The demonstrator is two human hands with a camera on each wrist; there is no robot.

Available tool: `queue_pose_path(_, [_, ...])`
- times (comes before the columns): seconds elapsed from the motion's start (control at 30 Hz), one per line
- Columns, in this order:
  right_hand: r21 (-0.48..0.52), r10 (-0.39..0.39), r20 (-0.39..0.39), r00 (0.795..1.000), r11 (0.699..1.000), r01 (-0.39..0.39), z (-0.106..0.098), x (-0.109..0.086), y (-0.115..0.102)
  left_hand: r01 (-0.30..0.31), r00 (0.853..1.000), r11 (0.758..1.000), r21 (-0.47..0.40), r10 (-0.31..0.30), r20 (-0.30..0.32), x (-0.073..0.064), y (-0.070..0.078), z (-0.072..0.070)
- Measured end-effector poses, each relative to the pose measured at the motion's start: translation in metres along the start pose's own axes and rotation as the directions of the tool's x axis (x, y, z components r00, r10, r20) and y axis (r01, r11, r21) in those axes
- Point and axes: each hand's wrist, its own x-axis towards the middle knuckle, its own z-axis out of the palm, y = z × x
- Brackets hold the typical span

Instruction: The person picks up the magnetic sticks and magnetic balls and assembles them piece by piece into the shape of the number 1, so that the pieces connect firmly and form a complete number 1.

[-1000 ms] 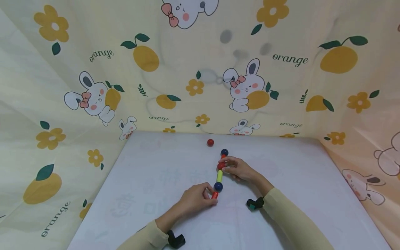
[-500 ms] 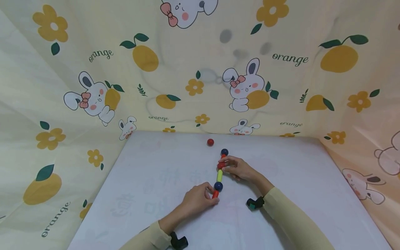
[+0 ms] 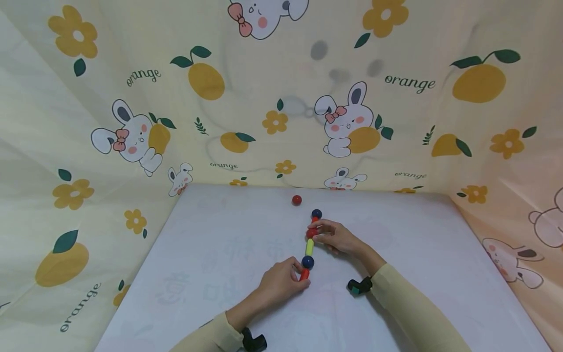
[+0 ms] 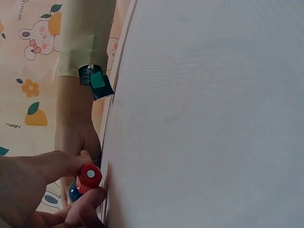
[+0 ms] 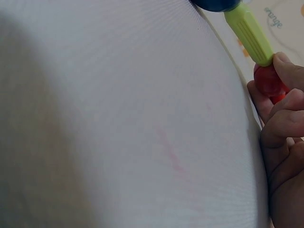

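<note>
A line of balls and rods runs away from me across the white table. My left hand [image 3: 281,281] pinches the red rod [image 3: 305,275] at its near end; the left wrist view shows a pale round disc in the rod's end [image 4: 90,174]. This rod meets a dark blue ball [image 3: 308,262]. From there a yellow-green rod [image 5: 249,34] leads to a red ball [image 5: 269,80], which my right hand [image 3: 337,238] holds between thumb and fingers. Beyond it come another red rod [image 3: 314,219], partly hidden by the fingers, and a second blue ball [image 3: 316,213].
A loose red ball [image 3: 296,200] lies near the back of the white table [image 3: 211,230]. Behind and beside the table hangs a cream cloth [image 3: 264,88] printed with rabbits and oranges. Each wrist wears a small black camera [image 3: 359,286].
My left hand has shifted slightly right and the red rod has moved with it, staying against the near blue ball. The right hand keeps its hold on the red ball.
</note>
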Motion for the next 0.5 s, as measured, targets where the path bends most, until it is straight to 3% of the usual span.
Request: queue_pose_path(0.5, [-0.005,0.005,0.0,1.0,1.0,-0.005,0.0005,0.0006,0.0016,0.026,1.0,0.999,-0.025,-0.026,0.003,0.0041,0.0012,0.001])
